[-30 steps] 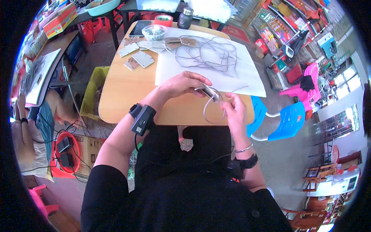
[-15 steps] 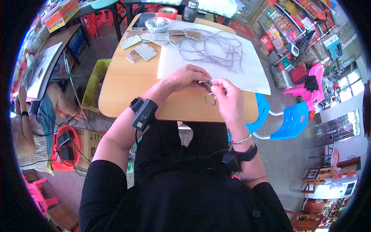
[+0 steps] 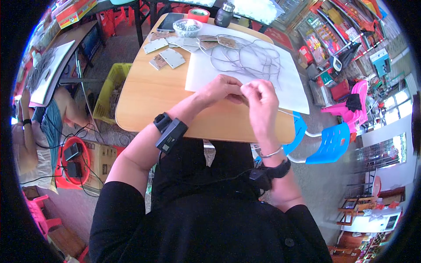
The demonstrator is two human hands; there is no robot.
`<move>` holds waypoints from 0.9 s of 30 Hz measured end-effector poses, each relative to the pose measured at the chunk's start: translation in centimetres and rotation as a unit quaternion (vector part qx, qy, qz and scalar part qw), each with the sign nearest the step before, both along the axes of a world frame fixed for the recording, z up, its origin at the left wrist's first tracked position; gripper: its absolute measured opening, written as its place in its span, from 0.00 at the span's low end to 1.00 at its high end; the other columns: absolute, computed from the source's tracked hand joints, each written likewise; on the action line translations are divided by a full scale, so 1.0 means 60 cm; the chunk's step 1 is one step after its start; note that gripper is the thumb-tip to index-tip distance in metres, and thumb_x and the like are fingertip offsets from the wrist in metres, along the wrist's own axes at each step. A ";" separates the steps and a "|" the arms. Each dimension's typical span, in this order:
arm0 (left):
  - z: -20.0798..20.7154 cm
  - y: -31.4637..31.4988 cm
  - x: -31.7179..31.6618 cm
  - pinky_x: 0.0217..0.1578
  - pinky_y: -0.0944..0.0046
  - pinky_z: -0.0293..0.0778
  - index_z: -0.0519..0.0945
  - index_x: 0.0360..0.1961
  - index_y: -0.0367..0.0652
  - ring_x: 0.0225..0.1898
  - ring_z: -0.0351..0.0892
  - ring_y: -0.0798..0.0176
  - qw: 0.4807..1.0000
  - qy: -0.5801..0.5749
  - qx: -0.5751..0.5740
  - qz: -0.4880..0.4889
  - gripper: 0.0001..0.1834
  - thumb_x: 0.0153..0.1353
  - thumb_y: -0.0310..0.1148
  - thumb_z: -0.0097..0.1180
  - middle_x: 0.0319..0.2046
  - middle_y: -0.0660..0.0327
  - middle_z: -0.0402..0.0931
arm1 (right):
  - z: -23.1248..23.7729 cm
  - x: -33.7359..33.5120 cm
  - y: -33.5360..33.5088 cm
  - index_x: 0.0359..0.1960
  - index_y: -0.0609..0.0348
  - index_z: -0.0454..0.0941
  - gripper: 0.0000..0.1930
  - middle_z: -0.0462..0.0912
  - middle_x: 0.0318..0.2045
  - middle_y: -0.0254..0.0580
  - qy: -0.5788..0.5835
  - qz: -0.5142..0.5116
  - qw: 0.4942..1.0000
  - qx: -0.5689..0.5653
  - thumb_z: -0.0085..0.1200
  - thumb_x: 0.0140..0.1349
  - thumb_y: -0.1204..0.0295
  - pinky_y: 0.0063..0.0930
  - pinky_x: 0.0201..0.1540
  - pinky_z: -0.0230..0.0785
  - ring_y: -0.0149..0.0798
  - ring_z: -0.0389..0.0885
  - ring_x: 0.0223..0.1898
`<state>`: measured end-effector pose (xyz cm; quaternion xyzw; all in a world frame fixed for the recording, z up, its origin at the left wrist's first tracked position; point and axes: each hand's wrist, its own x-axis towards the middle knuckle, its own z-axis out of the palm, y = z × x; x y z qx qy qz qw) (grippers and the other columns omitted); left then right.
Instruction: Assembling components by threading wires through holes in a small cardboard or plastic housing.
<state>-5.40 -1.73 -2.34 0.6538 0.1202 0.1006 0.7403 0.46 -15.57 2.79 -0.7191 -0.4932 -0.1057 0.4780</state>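
Above the near part of the table, my left hand (image 3: 222, 89) and my right hand (image 3: 264, 98) meet, both with fingers pinched. Thin grey cord is in the right hand's fingers, though the hand covers most of it now. Between the fingertips, a small piece in my left hand is mostly hidden, and I cannot tell its kind. Beyond the hands, a loose tangle of grey cord (image 3: 258, 59) lies on a white sheet (image 3: 195, 79). Several flat, pale, notched cards (image 3: 172, 58) lie to the left, some with brown faces up.
At the table's far end are a tub of small beads (image 3: 187, 28), a red tape roll (image 3: 199, 15), a dark bottle (image 3: 224, 15) and a black phone (image 3: 171, 22). A yellow crate (image 3: 106, 94) and a blue chair (image 3: 329, 142) flank the wooden table (image 3: 144, 101). Another person sits at left.
My right hand has come in against the left and turned, and its fingers now cover the small piece. The cord loop that hung between the hands no longer shows. The view has shifted slightly.
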 end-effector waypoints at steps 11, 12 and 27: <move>-0.007 -0.004 0.008 0.32 0.71 0.77 0.82 0.35 0.37 0.27 0.79 0.70 0.991 -0.016 0.094 0.098 0.10 0.57 0.32 0.58 0.28 0.60 0.80 | 0.064 0.004 -0.004 0.31 0.63 0.74 0.07 0.78 0.30 0.39 0.416 0.175 0.892 0.021 0.53 0.62 0.71 0.26 0.37 0.75 0.32 0.78 0.32; -0.012 -0.002 0.007 0.32 0.70 0.77 0.82 0.35 0.37 0.27 0.79 0.70 0.990 -0.026 0.092 0.100 0.10 0.56 0.32 0.58 0.27 0.60 0.80 | 0.072 0.005 -0.004 0.33 0.63 0.74 0.07 0.78 0.31 0.40 0.482 0.250 0.838 0.055 0.51 0.64 0.71 0.26 0.39 0.76 0.32 0.78 0.32; 0.003 0.003 0.007 0.43 0.65 0.78 0.77 0.40 0.32 0.36 0.81 0.62 0.982 -0.079 -0.167 0.042 0.11 0.63 0.31 0.52 0.37 0.55 0.79 | 0.077 0.074 -0.036 0.37 0.64 0.74 0.05 0.78 0.31 0.35 0.161 0.051 0.981 0.090 0.51 0.63 0.75 0.20 0.39 0.71 0.28 0.77 0.33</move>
